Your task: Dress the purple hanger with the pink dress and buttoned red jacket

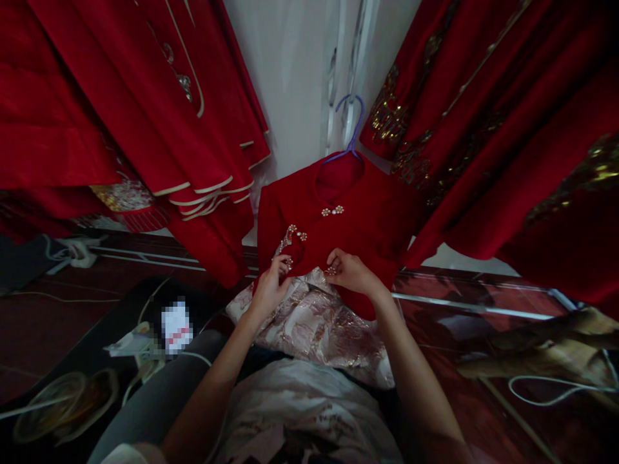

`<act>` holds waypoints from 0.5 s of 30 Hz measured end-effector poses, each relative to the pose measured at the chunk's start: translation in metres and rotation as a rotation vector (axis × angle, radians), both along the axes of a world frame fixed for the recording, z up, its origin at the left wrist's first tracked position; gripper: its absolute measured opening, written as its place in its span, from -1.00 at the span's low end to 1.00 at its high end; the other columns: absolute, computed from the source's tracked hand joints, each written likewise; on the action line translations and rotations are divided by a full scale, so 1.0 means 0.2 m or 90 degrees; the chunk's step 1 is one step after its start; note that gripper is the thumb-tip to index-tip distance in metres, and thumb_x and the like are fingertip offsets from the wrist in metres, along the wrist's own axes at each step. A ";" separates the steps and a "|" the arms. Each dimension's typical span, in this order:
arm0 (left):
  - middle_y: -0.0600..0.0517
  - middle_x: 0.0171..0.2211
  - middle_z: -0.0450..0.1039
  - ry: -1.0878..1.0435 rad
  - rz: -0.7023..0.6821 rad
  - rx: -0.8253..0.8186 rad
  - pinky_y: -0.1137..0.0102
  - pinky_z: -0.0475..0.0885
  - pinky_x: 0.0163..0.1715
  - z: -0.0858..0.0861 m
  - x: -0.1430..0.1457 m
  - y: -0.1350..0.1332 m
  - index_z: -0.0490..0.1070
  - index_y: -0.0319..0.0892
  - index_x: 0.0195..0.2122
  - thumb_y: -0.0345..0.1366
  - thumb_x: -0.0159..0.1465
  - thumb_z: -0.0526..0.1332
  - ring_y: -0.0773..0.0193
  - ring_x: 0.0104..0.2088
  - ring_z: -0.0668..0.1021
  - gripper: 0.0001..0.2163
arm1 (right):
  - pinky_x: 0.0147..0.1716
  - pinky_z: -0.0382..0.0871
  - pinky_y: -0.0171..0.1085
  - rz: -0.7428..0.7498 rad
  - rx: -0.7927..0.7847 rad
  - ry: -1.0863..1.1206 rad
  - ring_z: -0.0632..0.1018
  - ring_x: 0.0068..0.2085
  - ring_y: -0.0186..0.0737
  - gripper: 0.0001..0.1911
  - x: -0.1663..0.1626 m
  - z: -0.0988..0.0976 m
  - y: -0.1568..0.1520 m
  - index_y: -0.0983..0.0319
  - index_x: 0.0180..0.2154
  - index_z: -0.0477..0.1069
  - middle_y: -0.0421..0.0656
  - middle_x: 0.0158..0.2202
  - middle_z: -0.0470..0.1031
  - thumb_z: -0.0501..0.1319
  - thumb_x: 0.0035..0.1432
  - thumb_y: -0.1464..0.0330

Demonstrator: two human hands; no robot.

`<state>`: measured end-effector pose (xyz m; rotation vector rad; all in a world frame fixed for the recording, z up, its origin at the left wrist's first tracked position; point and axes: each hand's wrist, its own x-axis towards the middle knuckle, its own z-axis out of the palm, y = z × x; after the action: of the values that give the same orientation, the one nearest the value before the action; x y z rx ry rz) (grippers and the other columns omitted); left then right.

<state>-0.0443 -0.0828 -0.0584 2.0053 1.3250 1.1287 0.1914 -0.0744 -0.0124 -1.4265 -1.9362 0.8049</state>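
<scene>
A red jacket (367,219) with a round neck lies spread in front of me, a purple hanger (355,132) in its collar. A jewelled clasp (333,211) joins its front just under the neck. My left hand (271,283) pinches the jacket's left front edge beside a beaded trim (289,240). On the other side, my right hand (351,270) has its fingers closed at another small jewelled clasp (331,270) on the opposite edge. Under the jacket's lower part, a pale pink shiny brocade cloth (314,316) covers my lap.
Red garments (193,129) with pale edging hang at the left, and red gowns (483,129) with gold sequins at the right. A plastic bowl (68,406) and a white power strip (135,345) sit at the lower left. A loose white cable (541,396) lies at right.
</scene>
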 end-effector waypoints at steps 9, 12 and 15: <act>0.00 -0.18 0.47 0.050 -0.071 0.110 0.30 0.42 -0.04 0.07 0.15 -0.14 0.43 -0.02 -0.09 -0.38 0.26 0.13 0.21 -0.11 0.50 -0.78 | -0.50 0.35 -0.39 0.113 -0.109 0.266 0.44 -0.52 -0.41 -0.72 0.07 0.22 -0.12 0.19 -0.31 0.33 -0.30 -0.50 0.41 0.36 -0.09 0.36; -0.06 -0.14 0.43 0.134 -0.153 0.073 0.22 0.44 -0.05 0.02 0.20 -0.15 0.43 -0.04 -0.03 -0.29 0.20 0.23 0.12 -0.08 0.48 -0.71 | -0.47 0.37 -0.39 0.129 -0.090 0.274 0.46 -0.48 -0.41 -0.72 0.00 0.20 -0.13 0.20 -0.30 0.34 -0.26 -0.43 0.45 0.36 -0.07 0.35; -0.05 -0.17 0.44 0.114 -0.153 0.040 0.24 0.45 -0.07 -0.01 0.21 -0.16 0.47 -0.05 -0.12 -0.25 0.22 0.22 0.14 -0.12 0.50 -0.80 | -0.45 0.37 -0.38 0.096 -0.032 0.204 0.47 -0.43 -0.39 -0.73 -0.09 0.08 -0.07 0.23 -0.28 0.33 -0.25 -0.40 0.45 0.34 -0.06 0.39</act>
<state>-0.0026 -0.1142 -0.0609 2.2853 1.1028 0.9094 0.1743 -0.0887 0.0046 -1.1090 -1.7990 1.0861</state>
